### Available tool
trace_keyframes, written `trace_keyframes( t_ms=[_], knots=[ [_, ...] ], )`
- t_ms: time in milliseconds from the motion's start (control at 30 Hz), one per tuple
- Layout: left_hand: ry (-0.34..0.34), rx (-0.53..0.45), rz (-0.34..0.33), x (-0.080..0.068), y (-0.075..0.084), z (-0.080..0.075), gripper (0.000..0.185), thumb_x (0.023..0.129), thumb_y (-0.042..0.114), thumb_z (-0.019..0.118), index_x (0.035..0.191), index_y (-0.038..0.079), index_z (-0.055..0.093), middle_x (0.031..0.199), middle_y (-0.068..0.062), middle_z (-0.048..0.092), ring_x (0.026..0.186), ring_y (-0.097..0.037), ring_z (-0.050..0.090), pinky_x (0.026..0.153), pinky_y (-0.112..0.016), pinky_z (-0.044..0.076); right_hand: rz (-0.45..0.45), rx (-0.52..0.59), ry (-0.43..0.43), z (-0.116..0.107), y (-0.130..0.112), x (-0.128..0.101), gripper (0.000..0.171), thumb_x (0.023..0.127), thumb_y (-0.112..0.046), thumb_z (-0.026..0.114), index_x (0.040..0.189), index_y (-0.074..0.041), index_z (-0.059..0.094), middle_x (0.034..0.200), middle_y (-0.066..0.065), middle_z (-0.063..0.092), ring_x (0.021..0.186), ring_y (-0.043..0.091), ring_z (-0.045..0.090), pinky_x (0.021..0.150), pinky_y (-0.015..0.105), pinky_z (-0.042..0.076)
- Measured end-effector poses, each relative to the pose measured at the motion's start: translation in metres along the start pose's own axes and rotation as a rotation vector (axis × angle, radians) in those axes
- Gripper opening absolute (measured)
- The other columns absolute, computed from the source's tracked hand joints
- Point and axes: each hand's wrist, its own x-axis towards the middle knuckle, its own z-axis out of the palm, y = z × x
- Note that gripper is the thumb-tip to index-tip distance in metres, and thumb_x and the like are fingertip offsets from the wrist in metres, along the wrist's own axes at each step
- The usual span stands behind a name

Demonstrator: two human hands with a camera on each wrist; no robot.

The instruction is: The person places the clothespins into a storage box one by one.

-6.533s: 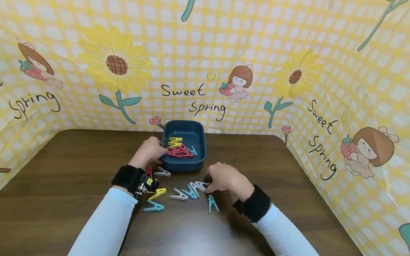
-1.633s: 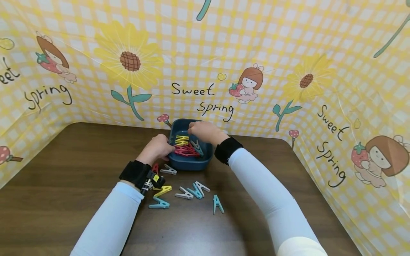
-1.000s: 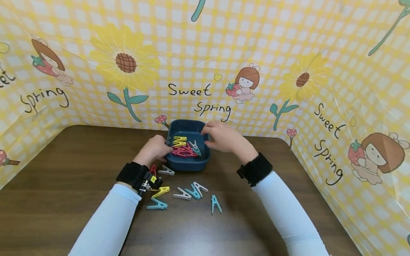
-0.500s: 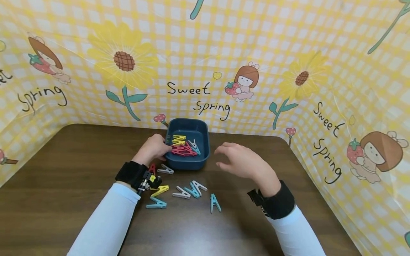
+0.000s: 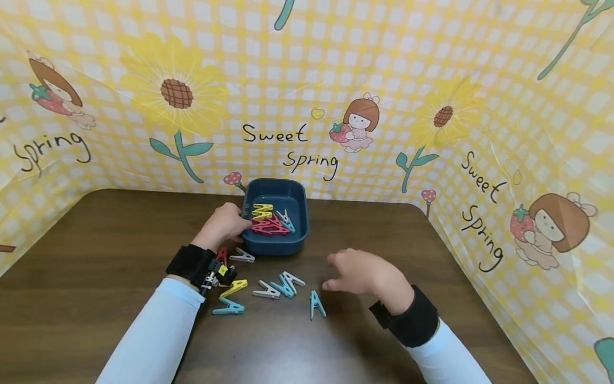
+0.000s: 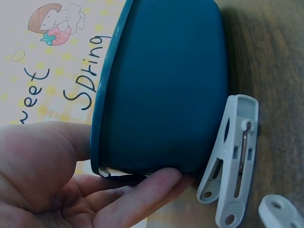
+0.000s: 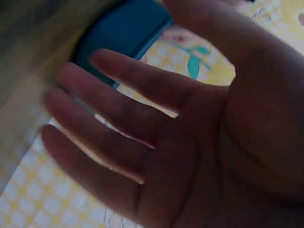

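our hands by the dark blue plastic tub (image 5: 275,248) on the brown wooden surface (image 5: 96,256)

our left hand (image 5: 223,226) grips the tub's left rim, thumb over the edge. our right hand (image 5: 362,272) hovers released, fingers spread, right of the tub and just beside a teal plastic clothes peg (image 5: 315,305); more coloured pegs (image 5: 269,221) lie inside the tub.

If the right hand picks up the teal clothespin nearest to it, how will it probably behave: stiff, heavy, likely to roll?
The teal clothespin looks like thin moulded plastic, so it is probably stiff and light. It lies flat on the table with flat sides, so rolling seems unlikely. The open right hand might squeeze its splayed legs, opening the jaws.
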Motion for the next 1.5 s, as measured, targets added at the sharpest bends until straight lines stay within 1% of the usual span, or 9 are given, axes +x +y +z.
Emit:
trace_keyframes(
  t_ms=[133, 300, 433, 567, 667, 767, 1033, 1267, 1500],
  knots=[
    [-0.006, 0.003, -0.001, -0.001, -0.002, 0.0, 0.044, 0.107, 0.017, 0.064, 0.134, -0.018, 0.062, 0.127, -0.036, 0.073, 0.089, -0.029, 0.085, 0.084, -0.039, 0.069, 0.043, -0.019, -0.102, 0.014, -0.018, 0.003, 0.04, 0.101, -0.045, 0.076, 0.084, -0.009, 0.07, 0.071, -0.002, 0.056, 0.065, 0.013, 0.051, 0.063, 0.03, 0.044],
    [-0.011, -0.013, 0.009, 0.0, -0.003, 0.002, 0.043, 0.108, 0.017, 0.063, 0.134, -0.017, 0.062, 0.128, -0.036, 0.072, 0.091, -0.029, 0.084, 0.084, -0.039, 0.07, 0.054, -0.071, -0.111, 0.028, -0.031, 0.004, 0.06, 0.098, -0.05, 0.078, 0.058, -0.016, 0.049, 0.058, -0.007, 0.031, 0.055, 0.011, 0.034, 0.055, 0.028, 0.024],
    [-0.005, -0.012, 0.007, 0.003, -0.002, 0.001, 0.043, 0.107, 0.017, 0.064, 0.133, -0.017, 0.063, 0.126, -0.036, 0.073, 0.086, -0.027, 0.084, 0.08, -0.037, 0.07, 0.07, -0.102, -0.092, 0.032, -0.036, 0.004, 0.055, 0.093, -0.053, 0.083, 0.063, -0.016, 0.054, 0.061, -0.006, 0.036, 0.057, 0.013, 0.038, 0.055, 0.029, 0.026],
    [-0.007, -0.012, -0.002, 0.004, 0.0, -0.001, 0.043, 0.107, 0.017, 0.064, 0.134, -0.017, 0.063, 0.125, -0.035, 0.073, 0.083, -0.025, 0.083, 0.079, -0.036, 0.07, 0.072, -0.131, -0.094, 0.034, -0.039, 0.007, 0.041, 0.088, -0.051, 0.088, 0.094, -0.013, 0.072, 0.074, -0.003, 0.053, 0.067, 0.016, 0.05, 0.059, 0.03, 0.038],
    [-0.009, -0.01, 0.0, 0.003, 0.0, -0.001, 0.044, 0.107, 0.017, 0.064, 0.134, -0.018, 0.063, 0.125, -0.035, 0.074, 0.083, -0.026, 0.083, 0.078, -0.036, 0.069, 0.066, -0.143, -0.098, 0.034, -0.039, 0.01, 0.042, 0.089, -0.041, 0.09, 0.117, -0.014, 0.073, 0.085, -0.003, 0.062, 0.074, 0.015, 0.055, 0.064, 0.03, 0.045],
    [-0.013, -0.003, 0.004, 0.001, 0.001, -0.001, 0.044, 0.107, 0.017, 0.064, 0.134, -0.018, 0.062, 0.125, -0.036, 0.073, 0.083, -0.026, 0.083, 0.077, -0.036, 0.069, 0.056, -0.142, -0.097, 0.034, -0.038, 0.01, 0.043, 0.091, -0.035, 0.089, 0.124, -0.015, 0.072, 0.089, -0.003, 0.064, 0.075, 0.015, 0.057, 0.066, 0.03, 0.048],
    [-0.009, 0.0, -0.007, 0.003, 0.001, 0.0, 0.045, 0.107, 0.017, 0.063, 0.136, -0.018, 0.061, 0.126, -0.036, 0.072, 0.084, -0.025, 0.083, 0.077, -0.034, 0.069, 0.006, -0.135, -0.052, 0.037, -0.034, 0.015, 0.032, 0.095, -0.024, 0.086, 0.122, -0.013, 0.073, 0.085, -0.002, 0.063, 0.072, 0.014, 0.055, 0.064, 0.027, 0.046],
    [-0.004, 0.003, -0.007, 0.004, 0.0, 0.001, 0.045, 0.107, 0.017, 0.063, 0.136, -0.017, 0.062, 0.127, -0.036, 0.072, 0.083, -0.025, 0.083, 0.077, -0.034, 0.069, -0.012, -0.134, -0.031, 0.036, -0.029, 0.019, 0.011, 0.094, -0.014, 0.085, 0.098, -0.01, 0.075, 0.077, 0.0, 0.061, 0.066, 0.014, 0.052, 0.061, 0.025, 0.044],
    [-0.003, 0.006, -0.003, 0.003, 0.0, -0.001, 0.044, 0.107, 0.017, 0.063, 0.135, -0.017, 0.062, 0.127, -0.036, 0.072, 0.083, -0.025, 0.083, 0.077, -0.035, 0.069, -0.073, -0.119, 0.011, 0.033, -0.026, 0.022, 0.015, 0.09, -0.01, 0.089, 0.086, -0.01, 0.075, 0.069, -0.002, 0.06, 0.063, 0.011, 0.051, 0.06, 0.023, 0.044]
  ],
)
